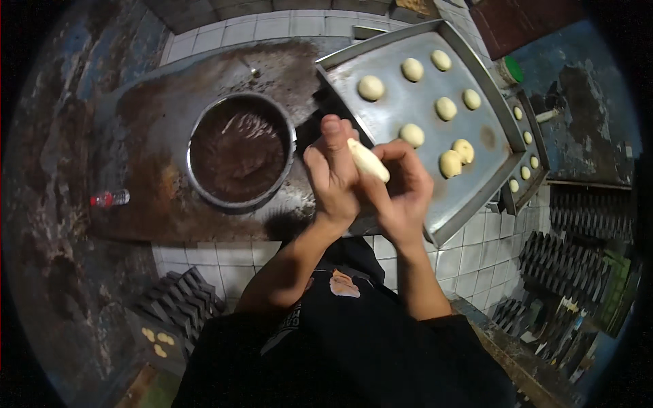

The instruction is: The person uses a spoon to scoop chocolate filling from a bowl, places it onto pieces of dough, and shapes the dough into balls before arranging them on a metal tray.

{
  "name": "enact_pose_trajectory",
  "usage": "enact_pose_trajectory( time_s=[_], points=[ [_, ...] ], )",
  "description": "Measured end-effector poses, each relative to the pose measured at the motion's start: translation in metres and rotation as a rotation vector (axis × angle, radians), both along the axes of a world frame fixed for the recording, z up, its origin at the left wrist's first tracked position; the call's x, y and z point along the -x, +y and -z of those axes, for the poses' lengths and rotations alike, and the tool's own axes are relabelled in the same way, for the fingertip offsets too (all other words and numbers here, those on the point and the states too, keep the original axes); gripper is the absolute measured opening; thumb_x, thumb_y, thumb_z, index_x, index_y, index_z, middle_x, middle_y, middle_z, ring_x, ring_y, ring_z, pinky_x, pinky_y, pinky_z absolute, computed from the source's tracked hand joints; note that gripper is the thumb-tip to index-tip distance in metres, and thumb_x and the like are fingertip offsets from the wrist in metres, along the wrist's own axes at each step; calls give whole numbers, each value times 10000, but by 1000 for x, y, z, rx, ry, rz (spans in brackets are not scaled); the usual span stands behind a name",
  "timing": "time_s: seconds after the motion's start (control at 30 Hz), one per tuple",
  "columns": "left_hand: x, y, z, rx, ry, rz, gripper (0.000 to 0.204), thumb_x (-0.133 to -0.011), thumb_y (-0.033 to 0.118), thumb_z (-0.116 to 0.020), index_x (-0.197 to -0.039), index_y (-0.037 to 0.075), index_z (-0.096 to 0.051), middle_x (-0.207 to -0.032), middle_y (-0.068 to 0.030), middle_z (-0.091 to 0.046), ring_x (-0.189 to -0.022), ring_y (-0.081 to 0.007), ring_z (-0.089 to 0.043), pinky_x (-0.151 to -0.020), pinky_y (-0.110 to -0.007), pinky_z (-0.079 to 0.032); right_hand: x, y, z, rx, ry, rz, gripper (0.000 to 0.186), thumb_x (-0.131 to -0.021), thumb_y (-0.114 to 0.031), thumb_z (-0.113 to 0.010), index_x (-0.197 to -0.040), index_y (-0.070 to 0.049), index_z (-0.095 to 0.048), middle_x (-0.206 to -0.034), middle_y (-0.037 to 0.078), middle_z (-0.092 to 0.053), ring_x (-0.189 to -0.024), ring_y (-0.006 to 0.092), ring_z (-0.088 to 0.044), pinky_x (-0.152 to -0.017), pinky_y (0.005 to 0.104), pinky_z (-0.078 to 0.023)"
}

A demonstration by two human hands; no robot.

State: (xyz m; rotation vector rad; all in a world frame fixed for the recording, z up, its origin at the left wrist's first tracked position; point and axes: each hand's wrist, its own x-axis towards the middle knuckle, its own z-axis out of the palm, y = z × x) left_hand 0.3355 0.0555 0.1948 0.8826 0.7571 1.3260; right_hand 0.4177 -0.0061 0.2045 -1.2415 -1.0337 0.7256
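A pale, flattened piece of dough (368,162) is held between my two hands, above the gap between the bowl and the tray. My left hand (333,178) supports it from the left with the thumb raised. On the other side, my right hand (407,194) curls its thumb and fingers around the dough's edge. A round metal bowl (192,166) of dark brown, glossy filling (235,153) stands left of my hands. To the right, a large metal tray (435,204) carries several dough balls (445,109), two of them touching near my right hand.
The bowl stands on a stained metal table (146,143), with a small red-capped bottle (110,198) at its left. Beyond the large tray is another tray (532,146) with smaller dough pieces. Stacked dark metal racks (568,265) stand at the right, others (180,306) at lower left.
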Motion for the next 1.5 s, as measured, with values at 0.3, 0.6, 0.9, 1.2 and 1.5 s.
enact_pose_trajectory(
  time_s=[0.3,0.6,0.9,1.2,1.5],
  points=[
    [136,20,5,131,-206,281,579,-1036,623,-478,-906,71,-590,-804,34,-578,-776,-52,-554,-702,-219,-436,94,60,4,11,222,-104,210,-957,-93,-780,-806,15,-682,-759,-2,-691,-674,31,-571,-589,208,-439],
    [189,35,76,14,-145,207,433,-989,409,-722,-1180,74,-527,-1038,-82,-682,-926,-150,-685,-778,-286,-564,128,68,-26,410,206,-561,246,-1034,-211,-707,-995,26,-763,-897,7,-740,-786,45,-633,-684,224,-512],
    [231,-13,146,-389,541,330,406,-812,149,-841,-1177,19,-721,-1149,-151,-753,-1106,-315,-712,-995,-420,-542,92,36,163,727,-469,-277,596,-1076,-508,-537,-1001,44,-748,-746,221,-696,-806,339,-741,-724,424,-551],
    [357,-28,224,286,814,230,594,-744,35,-890,-1283,7,-642,-1192,-141,-742,-1127,-201,-718,-980,-360,-564,70,-93,338,782,-969,-571,413,-943,-98,-562,-1337,25,-579,-1299,307,-649,-1199,463,-650,-1022,525,-529],
    [400,-45,257,244,978,-125,543,-861,-7,-802,-1361,-10,-591,-1266,-143,-708,-1162,-256,-696,-1033,-412,-535,114,99,244,307,-1263,-593,336,-955,-53,-535,-1258,-113,-666,-1152,185,-637,-1064,387,-679,-898,478,-581]
  ],
)
